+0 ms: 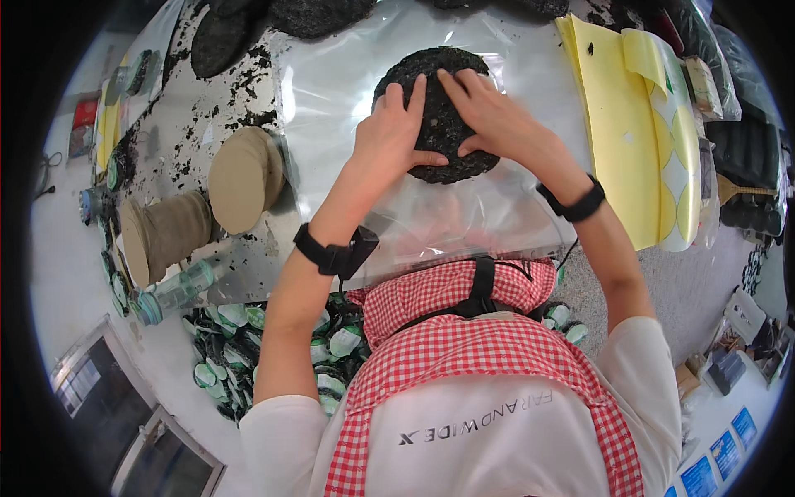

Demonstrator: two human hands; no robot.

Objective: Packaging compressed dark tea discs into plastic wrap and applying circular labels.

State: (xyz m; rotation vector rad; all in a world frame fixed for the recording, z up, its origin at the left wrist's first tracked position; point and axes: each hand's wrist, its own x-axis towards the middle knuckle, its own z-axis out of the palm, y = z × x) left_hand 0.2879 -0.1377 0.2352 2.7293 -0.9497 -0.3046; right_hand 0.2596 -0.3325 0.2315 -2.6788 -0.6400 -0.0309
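Note:
A round, rough dark cake (444, 127), which looks like dried seaweed, lies on clear plastic film (329, 93) on the table before me. My left hand (394, 127) rests on its left part, index finger pointing up across it and thumb laid over the lower middle. On the right part lies my right hand (487, 109), its fingertips near the upper middle and its thumb bent towards the lower right. Both hands have their fingers apart on top of the cake, and neither is closed around it. Black straps circle both wrists.
Yellow sheets (612, 136) with round stickers lie at the right. To the left are a beige round stack (239, 180), a beige spool-shaped thing (168, 227) and a plastic bottle (180, 289) on its side. More dark cakes (320, 15) line the far edge; several labelled packs (230, 354) are piled below.

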